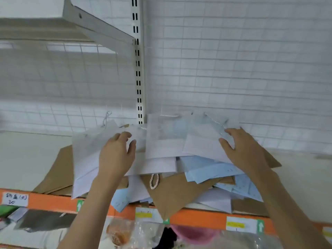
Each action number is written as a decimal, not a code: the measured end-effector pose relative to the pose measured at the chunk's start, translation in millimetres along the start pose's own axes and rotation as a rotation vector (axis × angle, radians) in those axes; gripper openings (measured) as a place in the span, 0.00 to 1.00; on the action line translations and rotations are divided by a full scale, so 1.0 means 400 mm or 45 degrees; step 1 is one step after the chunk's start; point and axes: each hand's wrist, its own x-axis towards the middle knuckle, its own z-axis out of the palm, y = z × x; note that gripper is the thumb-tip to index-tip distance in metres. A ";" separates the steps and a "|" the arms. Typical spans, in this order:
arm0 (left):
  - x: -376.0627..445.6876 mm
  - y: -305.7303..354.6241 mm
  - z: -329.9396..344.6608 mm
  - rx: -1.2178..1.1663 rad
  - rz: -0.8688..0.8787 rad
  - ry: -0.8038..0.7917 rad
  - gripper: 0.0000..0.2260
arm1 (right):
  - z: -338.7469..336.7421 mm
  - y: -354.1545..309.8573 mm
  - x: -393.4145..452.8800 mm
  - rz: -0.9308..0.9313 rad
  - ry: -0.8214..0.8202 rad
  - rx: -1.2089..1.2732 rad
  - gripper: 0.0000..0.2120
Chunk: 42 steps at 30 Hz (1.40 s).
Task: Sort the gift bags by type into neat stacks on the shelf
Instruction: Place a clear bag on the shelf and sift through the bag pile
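Three kinds of gift bags [161, 169] – white, pale blue, brown – lie jumbled mid-shelf [27, 159], overhanging its orange front edge [53, 203]. Left hand [115, 155] and right hand [242, 150] rest on white ones, fingers spread, gripping nothing. Best approach, imo: gather the top whites first, square the edges, stack in free space to the left.

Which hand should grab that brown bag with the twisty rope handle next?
Probably the left hand. It rests on the white bags just above the brown bag and its rope handle. The right hand lies farther off, over the pile's right side.
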 end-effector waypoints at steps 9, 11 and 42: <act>0.100 0.016 0.145 -0.059 0.103 -0.143 0.14 | 0.069 0.058 0.092 0.408 -0.236 -0.252 0.34; 0.107 0.008 0.158 -0.058 0.094 -0.158 0.14 | 0.085 0.057 0.109 0.497 -0.299 -0.242 0.39; 0.181 0.076 0.142 -0.220 -0.179 -0.409 0.21 | 0.022 0.036 -0.031 0.550 0.270 0.076 0.13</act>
